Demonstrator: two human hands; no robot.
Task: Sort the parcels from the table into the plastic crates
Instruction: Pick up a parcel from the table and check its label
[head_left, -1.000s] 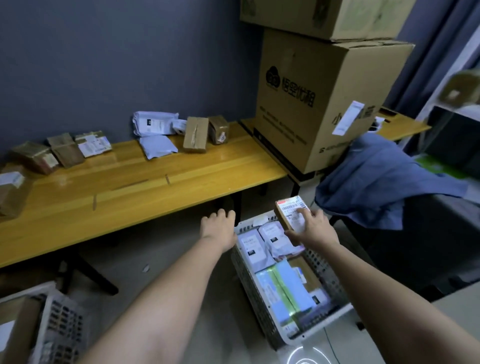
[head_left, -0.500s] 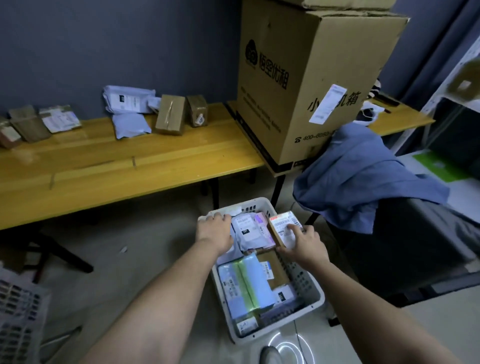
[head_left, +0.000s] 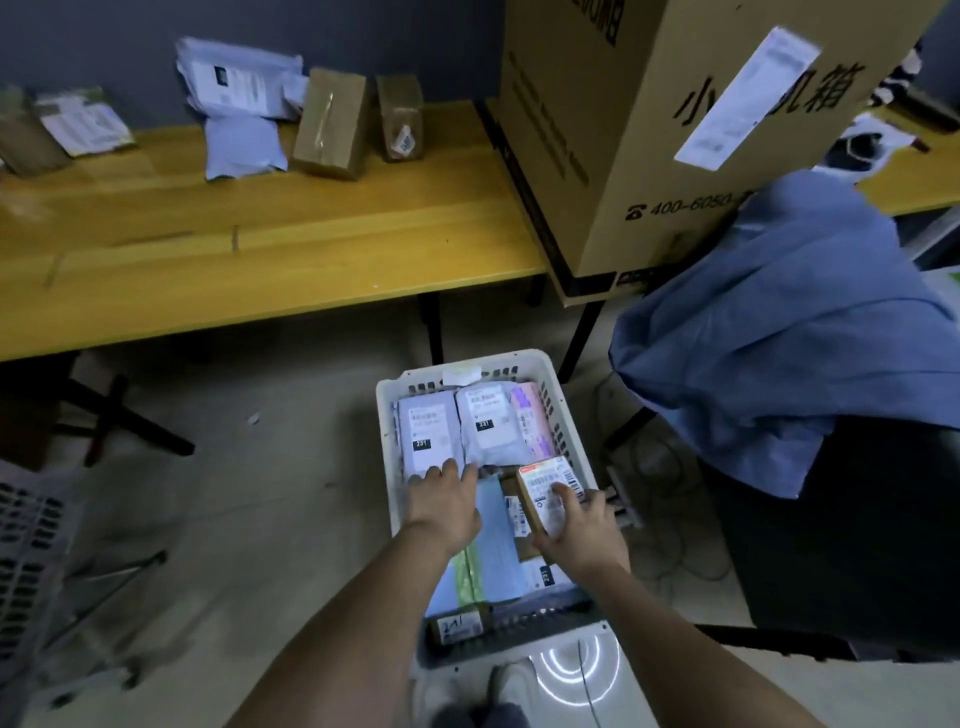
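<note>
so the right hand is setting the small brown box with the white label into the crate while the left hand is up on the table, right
Not quite. The head view shows the left hand down in the crate, pressing on the grey mailers, not on the table. The right hand does hold the small brown box.

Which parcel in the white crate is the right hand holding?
The small brown box with the red-topped label, at the crate's right side; the right hand grips it. The others are mostly grey mailers.

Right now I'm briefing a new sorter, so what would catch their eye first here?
Two hands in the white crate on the floor: the right hand grips a small labelled box, and the left hand presses on grey mailers. Behind, a yellow table holds unsorted parcels along the wall, beside a big cardboard box.
</note>
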